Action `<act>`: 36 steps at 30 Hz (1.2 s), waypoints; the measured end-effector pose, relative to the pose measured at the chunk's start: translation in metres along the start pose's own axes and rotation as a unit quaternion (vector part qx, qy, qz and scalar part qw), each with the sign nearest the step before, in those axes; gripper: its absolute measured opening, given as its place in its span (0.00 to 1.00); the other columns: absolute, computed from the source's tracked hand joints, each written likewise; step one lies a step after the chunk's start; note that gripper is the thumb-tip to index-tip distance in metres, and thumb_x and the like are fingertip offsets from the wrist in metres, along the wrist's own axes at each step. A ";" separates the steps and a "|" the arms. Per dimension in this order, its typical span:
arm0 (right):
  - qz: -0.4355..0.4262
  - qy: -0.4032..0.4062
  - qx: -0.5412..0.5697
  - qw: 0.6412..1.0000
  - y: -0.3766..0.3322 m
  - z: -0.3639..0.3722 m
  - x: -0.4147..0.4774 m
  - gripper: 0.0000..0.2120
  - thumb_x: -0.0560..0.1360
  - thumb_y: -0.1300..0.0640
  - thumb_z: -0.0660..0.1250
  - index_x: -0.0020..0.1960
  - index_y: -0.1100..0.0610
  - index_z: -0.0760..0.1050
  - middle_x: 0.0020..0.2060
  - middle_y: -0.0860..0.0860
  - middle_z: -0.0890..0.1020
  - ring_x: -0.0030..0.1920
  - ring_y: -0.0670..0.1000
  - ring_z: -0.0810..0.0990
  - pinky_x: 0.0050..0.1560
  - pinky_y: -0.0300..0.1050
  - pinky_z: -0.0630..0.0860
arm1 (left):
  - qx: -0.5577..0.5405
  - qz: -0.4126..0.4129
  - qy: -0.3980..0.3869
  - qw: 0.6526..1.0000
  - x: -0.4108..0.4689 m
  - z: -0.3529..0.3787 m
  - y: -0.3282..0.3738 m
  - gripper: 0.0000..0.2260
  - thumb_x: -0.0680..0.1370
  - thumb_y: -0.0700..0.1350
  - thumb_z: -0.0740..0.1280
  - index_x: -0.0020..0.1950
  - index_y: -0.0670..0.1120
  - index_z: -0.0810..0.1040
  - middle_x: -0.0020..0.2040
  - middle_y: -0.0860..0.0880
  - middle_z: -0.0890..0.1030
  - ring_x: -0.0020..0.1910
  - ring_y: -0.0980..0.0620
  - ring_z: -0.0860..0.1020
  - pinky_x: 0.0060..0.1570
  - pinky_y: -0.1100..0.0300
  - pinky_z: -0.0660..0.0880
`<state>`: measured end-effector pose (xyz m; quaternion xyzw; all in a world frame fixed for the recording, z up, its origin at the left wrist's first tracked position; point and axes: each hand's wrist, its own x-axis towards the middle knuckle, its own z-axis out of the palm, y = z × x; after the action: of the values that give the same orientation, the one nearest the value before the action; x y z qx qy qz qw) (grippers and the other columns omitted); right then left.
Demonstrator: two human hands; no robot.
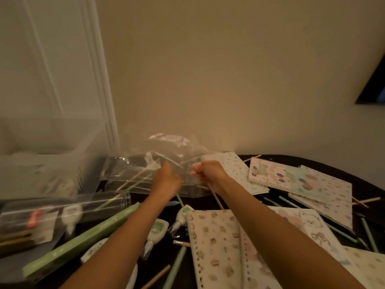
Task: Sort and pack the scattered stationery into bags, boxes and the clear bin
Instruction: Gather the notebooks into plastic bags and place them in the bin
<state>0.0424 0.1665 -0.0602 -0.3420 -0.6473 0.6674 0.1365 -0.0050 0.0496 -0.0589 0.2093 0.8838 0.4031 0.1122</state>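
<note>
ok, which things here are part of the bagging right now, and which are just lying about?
In use: left hand gripping clear plastic bag; right hand holding wooden pencil; bagged pencils.
Lying about: spiral notebooks, correction tape dispensers, green box, clear bin, loose green pencil.

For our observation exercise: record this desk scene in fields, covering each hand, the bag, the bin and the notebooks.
left hand: grips the clear bag
right hand: pinches the bag's edge; a wooden pencil juts below it
bag contents: several pencils
clear bin: far left of the table
notebooks: scattered on the right
</note>
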 end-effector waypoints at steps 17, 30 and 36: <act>0.074 -0.060 0.268 0.959 0.042 -0.062 -0.162 0.08 0.76 0.68 0.59 0.40 0.65 0.74 0.42 0.59 0.81 0.41 0.52 0.79 0.44 0.42 0.75 | -0.045 0.160 -0.085 0.982 -0.143 0.028 -0.009 0.35 0.75 0.44 0.63 0.76 0.55 0.47 0.77 0.46 0.47 0.73 0.45 0.57 0.58 0.63 0.65; 0.082 0.042 0.134 0.987 0.053 -0.068 -0.208 0.12 0.78 0.61 0.55 0.54 0.67 0.73 0.40 0.61 0.78 0.43 0.55 0.79 0.47 0.45 0.76 | -0.049 0.105 0.027 0.993 -0.172 0.009 -0.017 0.18 0.73 0.34 0.63 0.62 0.42 0.70 0.59 0.40 0.74 0.54 0.41 0.74 0.43 0.56 0.70; -0.013 0.333 0.024 0.942 0.074 -0.113 -0.212 0.08 0.76 0.67 0.57 0.50 0.67 0.75 0.37 0.60 0.81 0.34 0.55 0.81 0.34 0.45 0.80 | 0.098 0.092 0.091 0.987 -0.173 0.001 -0.023 0.17 0.76 0.37 0.61 0.65 0.42 0.68 0.64 0.39 0.66 0.59 0.37 0.70 0.49 0.51 0.68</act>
<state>0.2873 0.1120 -0.0636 -0.5329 -0.5532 0.5287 0.3612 0.1423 -0.0427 -0.0715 0.2621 0.9024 0.3408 -0.0278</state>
